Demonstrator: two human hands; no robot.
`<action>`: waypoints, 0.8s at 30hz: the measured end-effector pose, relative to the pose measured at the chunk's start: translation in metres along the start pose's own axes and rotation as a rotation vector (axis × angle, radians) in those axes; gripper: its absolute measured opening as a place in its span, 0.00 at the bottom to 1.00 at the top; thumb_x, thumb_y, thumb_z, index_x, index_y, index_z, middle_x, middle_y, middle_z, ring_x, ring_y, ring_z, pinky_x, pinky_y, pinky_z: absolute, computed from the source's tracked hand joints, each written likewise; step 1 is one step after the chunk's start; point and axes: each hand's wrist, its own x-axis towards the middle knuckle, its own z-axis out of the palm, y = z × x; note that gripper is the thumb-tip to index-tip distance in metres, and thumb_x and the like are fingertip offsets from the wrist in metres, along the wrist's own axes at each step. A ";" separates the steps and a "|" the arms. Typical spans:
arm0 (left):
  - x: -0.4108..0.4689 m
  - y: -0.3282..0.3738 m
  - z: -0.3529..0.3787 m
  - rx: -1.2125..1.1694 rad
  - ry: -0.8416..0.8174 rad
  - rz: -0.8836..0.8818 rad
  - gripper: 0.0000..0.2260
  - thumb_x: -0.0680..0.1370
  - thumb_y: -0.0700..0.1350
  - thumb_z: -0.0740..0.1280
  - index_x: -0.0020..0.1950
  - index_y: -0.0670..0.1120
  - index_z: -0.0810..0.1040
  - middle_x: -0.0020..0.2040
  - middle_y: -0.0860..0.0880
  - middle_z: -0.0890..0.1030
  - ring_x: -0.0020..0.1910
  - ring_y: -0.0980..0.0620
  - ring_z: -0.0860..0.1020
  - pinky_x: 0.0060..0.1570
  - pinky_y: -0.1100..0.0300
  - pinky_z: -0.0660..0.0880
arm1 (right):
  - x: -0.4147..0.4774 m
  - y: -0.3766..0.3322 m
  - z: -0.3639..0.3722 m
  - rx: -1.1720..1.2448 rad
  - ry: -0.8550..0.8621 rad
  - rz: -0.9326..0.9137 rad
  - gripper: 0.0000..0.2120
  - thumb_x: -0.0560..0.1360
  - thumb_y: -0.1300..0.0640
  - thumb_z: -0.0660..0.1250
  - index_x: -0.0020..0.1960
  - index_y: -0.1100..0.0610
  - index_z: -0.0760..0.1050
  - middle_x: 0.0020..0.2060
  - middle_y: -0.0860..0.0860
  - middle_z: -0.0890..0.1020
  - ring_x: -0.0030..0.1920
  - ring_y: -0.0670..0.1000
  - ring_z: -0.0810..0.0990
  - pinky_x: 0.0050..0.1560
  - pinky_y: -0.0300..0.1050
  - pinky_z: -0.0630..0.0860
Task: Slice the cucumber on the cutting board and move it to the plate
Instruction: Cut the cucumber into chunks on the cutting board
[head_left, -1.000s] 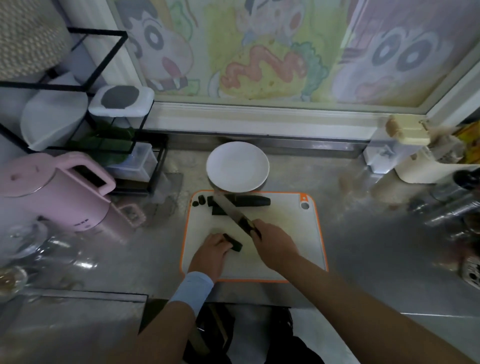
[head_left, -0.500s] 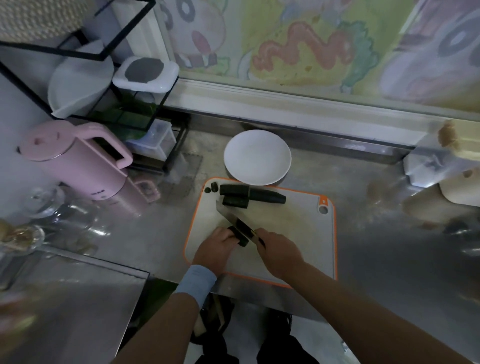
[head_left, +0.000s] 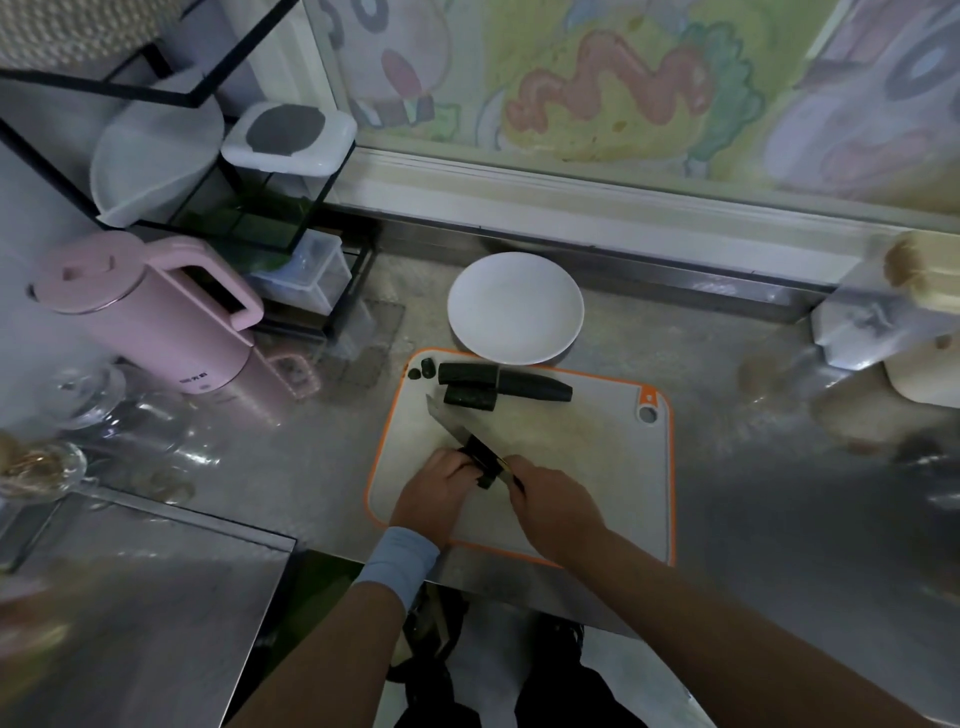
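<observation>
A white cutting board (head_left: 587, 467) with an orange rim lies on the steel counter. My left hand (head_left: 434, 493) pins a short dark cucumber piece (head_left: 482, 457) near the board's front left. My right hand (head_left: 556, 506) grips a knife (head_left: 449, 423) whose blade lies across that piece and points up and to the left. Along the board's far edge lie a long cucumber piece (head_left: 535, 387), two cut chunks (head_left: 467, 384) and two small end bits (head_left: 422, 370). A round white plate (head_left: 515, 307) with nothing on it sits just behind the board.
A pink kettle (head_left: 156, 317) stands at the left, with glassware (head_left: 88, 415) in front of it. Behind the kettle a black wire rack (head_left: 218, 171) holds containers. White and cream items (head_left: 893, 322) crowd the right. A steel sink cover (head_left: 140, 597) lies at the front left.
The view has tilted down and shifted left. The knife blade has come down onto the cucumber piece under my left hand. The pieces at the board's far edge have stayed put.
</observation>
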 end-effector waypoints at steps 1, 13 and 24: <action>0.000 0.001 0.000 -0.007 0.007 -0.010 0.10 0.74 0.39 0.61 0.46 0.39 0.81 0.48 0.43 0.78 0.48 0.49 0.73 0.47 0.57 0.73 | -0.001 -0.002 -0.001 0.002 0.021 -0.005 0.13 0.83 0.53 0.52 0.65 0.51 0.68 0.33 0.48 0.71 0.29 0.48 0.67 0.27 0.42 0.56; -0.001 -0.003 0.005 -0.030 0.056 -0.052 0.11 0.73 0.41 0.61 0.43 0.38 0.82 0.46 0.44 0.78 0.48 0.49 0.72 0.46 0.59 0.71 | -0.015 -0.010 -0.005 -0.082 0.012 -0.018 0.12 0.83 0.54 0.50 0.62 0.52 0.68 0.32 0.46 0.69 0.27 0.43 0.62 0.26 0.40 0.54; -0.002 -0.012 0.013 -0.075 0.012 -0.140 0.12 0.74 0.43 0.61 0.44 0.39 0.82 0.46 0.43 0.80 0.49 0.51 0.72 0.48 0.60 0.71 | -0.011 -0.015 -0.013 -0.093 -0.057 0.009 0.09 0.82 0.56 0.51 0.58 0.56 0.67 0.30 0.46 0.65 0.28 0.46 0.64 0.26 0.41 0.54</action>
